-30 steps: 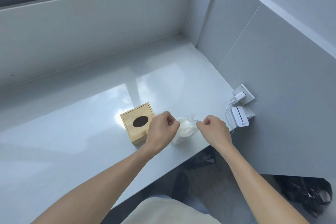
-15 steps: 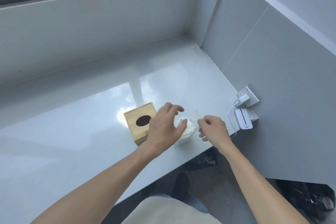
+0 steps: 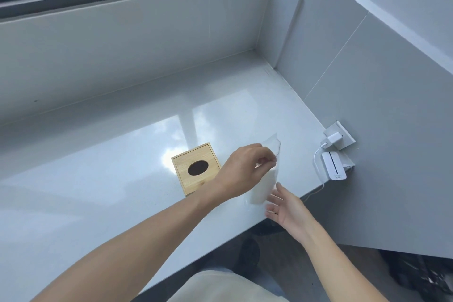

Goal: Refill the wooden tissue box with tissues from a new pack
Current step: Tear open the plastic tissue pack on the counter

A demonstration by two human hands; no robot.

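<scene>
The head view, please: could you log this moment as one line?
left hand: pinching clear plastic tissue pack, lifted | right hand: open beneath pack | square wooden tissue box: empty-looking, on grey counter

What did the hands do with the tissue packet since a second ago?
The left hand lifted the tissue pack off the counter by its clear wrapper. The right hand let go of the wrapper and opened, now under the pack. The wooden tissue box, charger and white device stayed put.
</scene>
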